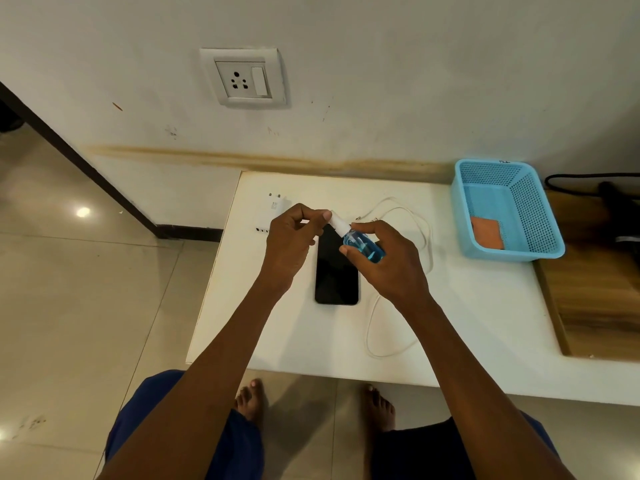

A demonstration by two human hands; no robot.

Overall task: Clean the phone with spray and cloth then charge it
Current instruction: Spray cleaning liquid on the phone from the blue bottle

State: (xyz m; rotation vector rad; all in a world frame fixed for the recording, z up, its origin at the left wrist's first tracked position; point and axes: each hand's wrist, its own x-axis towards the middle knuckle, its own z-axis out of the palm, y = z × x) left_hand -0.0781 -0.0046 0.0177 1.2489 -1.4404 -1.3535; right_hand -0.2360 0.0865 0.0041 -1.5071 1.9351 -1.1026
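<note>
A black phone lies screen up on the white table. Above it my right hand grips a small spray bottle of blue liquid, tilted to the left. My left hand pinches the bottle's white cap between thumb and fingers. An orange cloth lies inside the blue basket at the right. A white charger plug sits at the table's back left, and its white cable loops to the right of the phone.
A wall socket with a switch is mounted above the table. A wooden surface with a black cord adjoins the table on the right. My bare feet stand on the tiled floor below the table's front edge.
</note>
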